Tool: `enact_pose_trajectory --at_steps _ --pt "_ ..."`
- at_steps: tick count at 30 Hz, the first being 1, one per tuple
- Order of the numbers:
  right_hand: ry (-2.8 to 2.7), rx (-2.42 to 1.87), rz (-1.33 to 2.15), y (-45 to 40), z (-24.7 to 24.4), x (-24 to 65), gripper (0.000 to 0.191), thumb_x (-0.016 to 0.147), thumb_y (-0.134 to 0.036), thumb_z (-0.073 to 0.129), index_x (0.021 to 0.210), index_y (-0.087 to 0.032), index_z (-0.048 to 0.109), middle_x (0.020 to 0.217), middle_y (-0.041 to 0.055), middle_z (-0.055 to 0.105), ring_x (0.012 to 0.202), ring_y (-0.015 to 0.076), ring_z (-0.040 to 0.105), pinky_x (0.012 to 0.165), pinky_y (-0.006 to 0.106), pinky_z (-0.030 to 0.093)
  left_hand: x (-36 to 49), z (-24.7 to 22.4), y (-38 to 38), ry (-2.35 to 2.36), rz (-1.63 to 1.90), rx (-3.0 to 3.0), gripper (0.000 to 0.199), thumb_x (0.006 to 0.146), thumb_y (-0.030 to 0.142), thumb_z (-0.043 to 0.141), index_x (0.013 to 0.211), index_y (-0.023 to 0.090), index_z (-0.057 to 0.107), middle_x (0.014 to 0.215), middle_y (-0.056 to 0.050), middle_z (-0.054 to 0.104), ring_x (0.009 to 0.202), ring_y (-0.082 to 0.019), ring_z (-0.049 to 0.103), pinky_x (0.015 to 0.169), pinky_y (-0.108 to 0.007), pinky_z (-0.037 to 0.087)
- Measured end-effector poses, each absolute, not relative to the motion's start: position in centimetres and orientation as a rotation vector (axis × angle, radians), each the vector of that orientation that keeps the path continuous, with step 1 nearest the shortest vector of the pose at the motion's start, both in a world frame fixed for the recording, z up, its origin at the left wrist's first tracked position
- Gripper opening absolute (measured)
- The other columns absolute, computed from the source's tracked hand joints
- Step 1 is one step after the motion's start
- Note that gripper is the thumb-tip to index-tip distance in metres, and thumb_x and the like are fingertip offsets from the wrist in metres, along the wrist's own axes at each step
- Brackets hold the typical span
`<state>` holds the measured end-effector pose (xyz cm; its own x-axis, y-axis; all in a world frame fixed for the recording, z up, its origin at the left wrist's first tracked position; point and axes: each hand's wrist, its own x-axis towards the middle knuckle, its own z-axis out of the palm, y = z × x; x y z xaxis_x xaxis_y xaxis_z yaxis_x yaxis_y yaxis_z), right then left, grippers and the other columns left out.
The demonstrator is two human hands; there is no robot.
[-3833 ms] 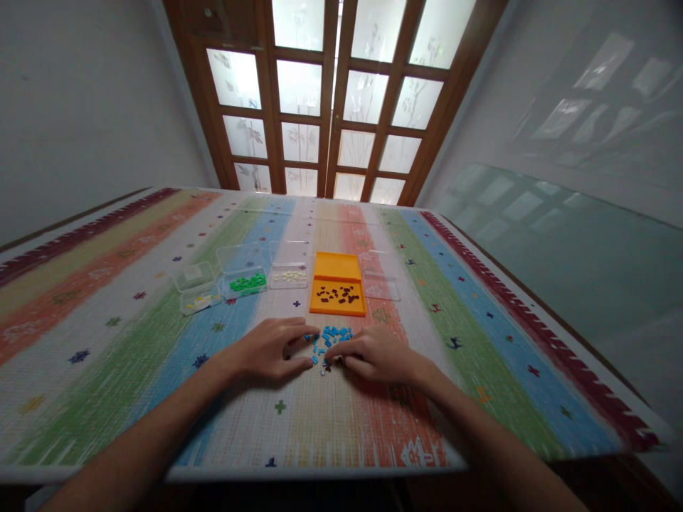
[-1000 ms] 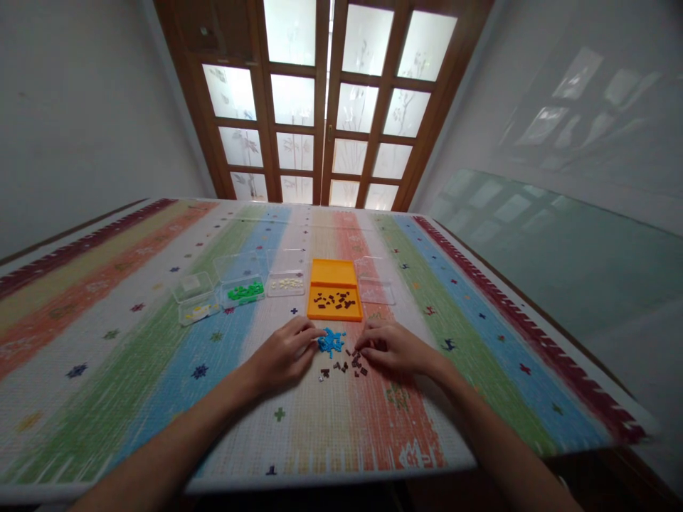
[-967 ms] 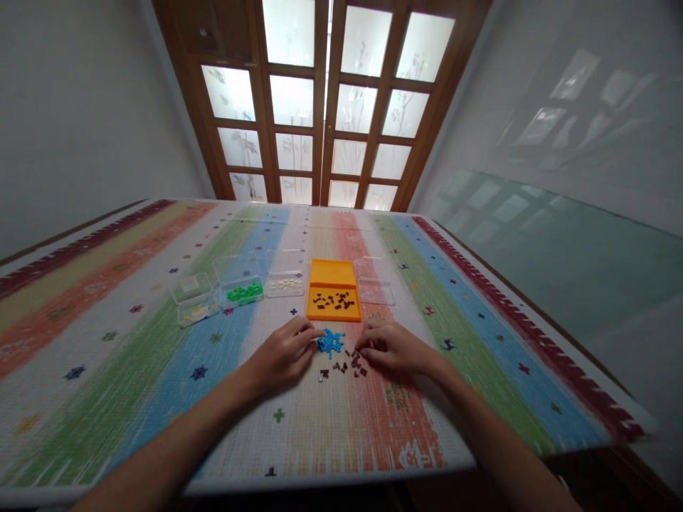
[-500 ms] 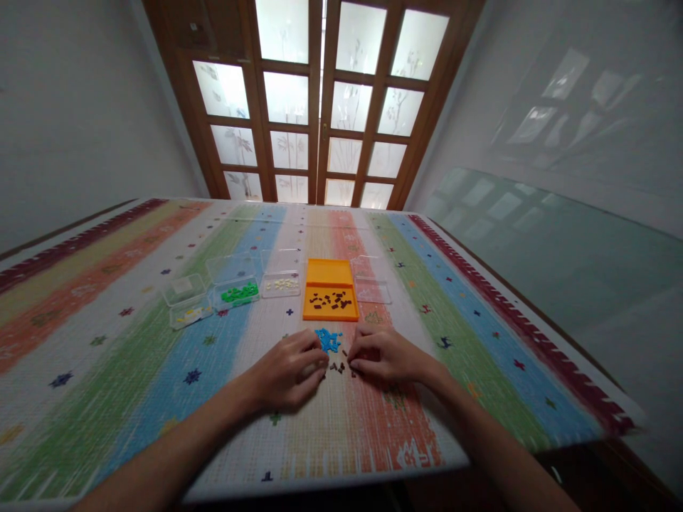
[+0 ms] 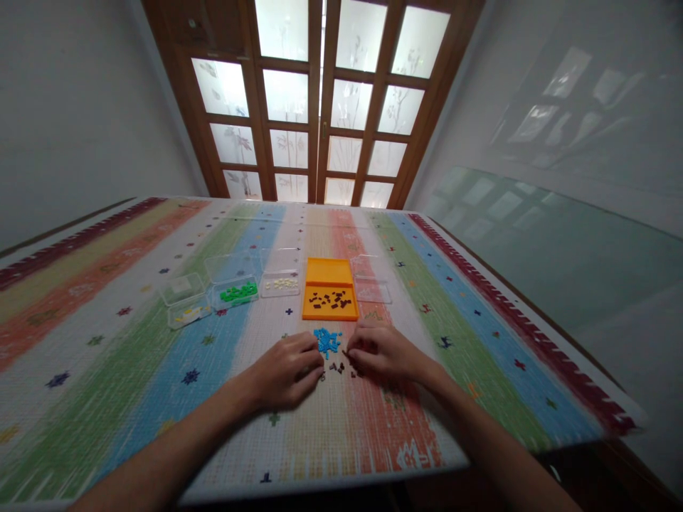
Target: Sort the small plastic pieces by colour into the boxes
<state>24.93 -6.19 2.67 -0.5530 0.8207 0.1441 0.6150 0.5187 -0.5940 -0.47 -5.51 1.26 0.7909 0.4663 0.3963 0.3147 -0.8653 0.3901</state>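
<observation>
A heap of small blue pieces lies on the striped cloth between my hands. Several small brown pieces are just nearer to me. My left hand rests left of them with its fingers curled together; what it holds, if anything, is hidden. My right hand is at the right of the pieces, thumb and index finger pinched on a small brown piece. Beyond the blue heap, an open orange box holds several dark brown pieces.
Left of the orange box stand open clear boxes with white pieces, green pieces and yellow and white pieces. Another clear box is at its right. The striped cloth covers the table.
My left hand has shifted slightly left, away from the blue heap. My right hand has barely moved, and the brown piece at its fingertips shows more clearly.
</observation>
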Motion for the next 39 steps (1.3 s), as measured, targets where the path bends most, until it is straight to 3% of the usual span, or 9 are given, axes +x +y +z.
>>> enact_pose_trajectory --at_steps 5,13,21,25,29,39 --pt "-2.231 -1.369 0.658 -5.2 2.3 24.5 0.01 0.081 -0.011 0.061 0.079 -0.016 0.07 0.078 0.003 0.068 0.073 0.0141 0.057 0.07 0.027 0.042 -0.4 1.0 -5.4 0.588 0.699 2.696 0.02 0.096 0.018 0.045 0.085 0.016 0.062 0.083 -0.005 0.057 0.075 -0.016 0.053 0.067 -0.03 0.043" --pt "-2.13 -1.389 0.951 -4.9 1.7 25.0 0.018 0.074 -0.005 0.059 0.085 -0.015 0.071 0.074 0.0013 0.069 0.063 0.0113 0.056 0.059 0.022 0.04 -0.5 1.1 -5.3 0.599 0.721 2.697 0.022 0.099 0.02 0.044 0.089 0.016 0.064 0.082 -0.004 0.057 0.075 -0.016 0.054 0.067 -0.03 0.044" --pt "-2.23 -1.334 0.804 -5.0 1.8 25.0 0.017 0.075 -0.008 0.061 0.083 -0.015 0.074 0.079 0.0032 0.071 0.068 0.0123 0.058 0.065 0.024 0.042 -0.4 1.1 -5.4 0.591 0.731 2.725 0.023 0.099 0.02 0.043 0.089 0.016 0.064 0.081 -0.005 0.058 0.074 -0.016 0.054 0.066 -0.03 0.044" --pt "-2.139 -1.339 0.835 -4.3 2.3 25.1 0.013 0.079 -0.015 0.062 0.084 -0.015 0.074 0.073 0.0024 0.069 0.063 0.0114 0.056 0.06 0.022 0.041 -0.4 1.1 -5.3 0.572 0.731 2.721 0.023 0.099 0.019 0.043 0.087 0.016 0.063 0.08 -0.004 0.057 0.073 -0.015 0.053 0.066 -0.029 0.044" --pt "-2.086 -1.363 0.654 -2.5 3.0 25.5 0.015 0.081 -0.021 0.063 0.087 -0.015 0.075 0.067 0.0007 0.066 0.059 0.0107 0.052 0.056 0.022 0.037 -0.5 1.0 -5.2 0.582 0.696 2.692 0.02 0.097 0.019 0.045 0.088 0.016 0.063 0.081 -0.004 0.057 0.073 -0.015 0.054 0.066 -0.03 0.044" --pt "-2.127 -1.554 0.595 1.5 3.4 25.0 0.015 0.072 -0.009 0.066 0.079 -0.015 0.078 0.065 0.0009 0.065 0.058 0.0101 0.05 0.059 0.024 0.036 -0.8 1.7 -5.4 0.575 0.657 2.657 0.012 0.086 0.016 0.049 0.088 0.017 0.061 0.081 -0.004 0.058 0.072 -0.016 0.052 0.065 -0.03 0.044"
